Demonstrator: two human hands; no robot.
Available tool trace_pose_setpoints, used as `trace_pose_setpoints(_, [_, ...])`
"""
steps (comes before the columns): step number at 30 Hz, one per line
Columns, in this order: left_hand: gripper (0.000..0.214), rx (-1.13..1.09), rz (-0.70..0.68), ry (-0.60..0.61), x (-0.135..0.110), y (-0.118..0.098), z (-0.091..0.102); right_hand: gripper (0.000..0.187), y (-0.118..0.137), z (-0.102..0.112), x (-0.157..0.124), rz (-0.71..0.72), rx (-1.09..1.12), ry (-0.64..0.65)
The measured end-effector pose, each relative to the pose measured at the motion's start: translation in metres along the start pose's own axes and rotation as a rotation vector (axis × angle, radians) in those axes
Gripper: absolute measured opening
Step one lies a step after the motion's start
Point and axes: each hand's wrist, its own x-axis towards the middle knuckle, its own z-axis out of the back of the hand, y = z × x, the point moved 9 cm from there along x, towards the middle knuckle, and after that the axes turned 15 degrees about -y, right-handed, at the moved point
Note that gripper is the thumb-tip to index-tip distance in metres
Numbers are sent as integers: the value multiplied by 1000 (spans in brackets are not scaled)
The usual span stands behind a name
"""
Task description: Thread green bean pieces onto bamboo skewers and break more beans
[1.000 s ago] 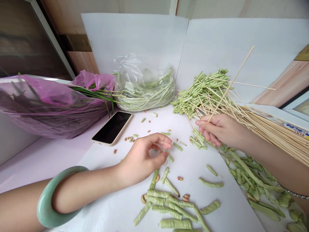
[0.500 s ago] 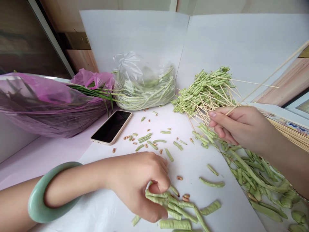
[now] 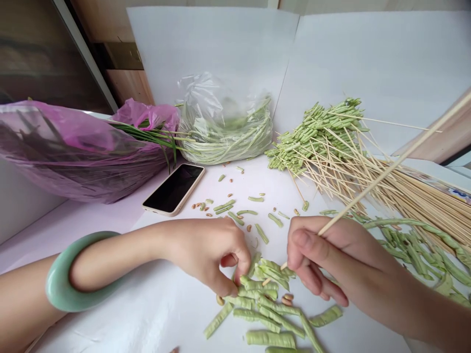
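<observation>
Honestly, the left hand (image 3: 202,255) and right hand (image 3: 338,260) are crowding the cut bean pile (image 3: 265,294), the long skewer (image 3: 390,168) is slanting across the right side, and bean bits (image 3: 235,218) are dotting the white paper (image 3: 165,314) toward the phone (image 3: 173,189).

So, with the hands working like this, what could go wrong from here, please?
The bamboo skewer in the right hand has its tip near the left hand, so it could perhaps prick those fingers. The cut green bean pieces lie loose under both hands and might get knocked aside. The threaded skewers stick out and could possibly catch the right arm.
</observation>
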Motion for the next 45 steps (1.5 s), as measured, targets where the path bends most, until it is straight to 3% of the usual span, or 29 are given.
trace_pose_setpoints(6, [26, -30, -3, -15, 1, 4, -2, 46, -6, -18, -1, -30, -2, 56])
trace_pose_setpoints(27, [21, 51, -19, 64, -4, 1, -2, 46, -2, -25, -1, 121, -208, 88])
trace_pose_setpoints(33, [23, 62, -27, 81, -3, 0, -2, 38, 3, -32, -2, 188, -252, 114])
trace_pose_setpoints(42, [19, 22, -31, 91, -3, 2, -1, 39, -10, -34, -1, 123, -242, 114])
trace_pose_setpoints(45, [17, -47, -33, 87, -4, 4, 3, 40, -15, -29, 2, 45, -131, 74])
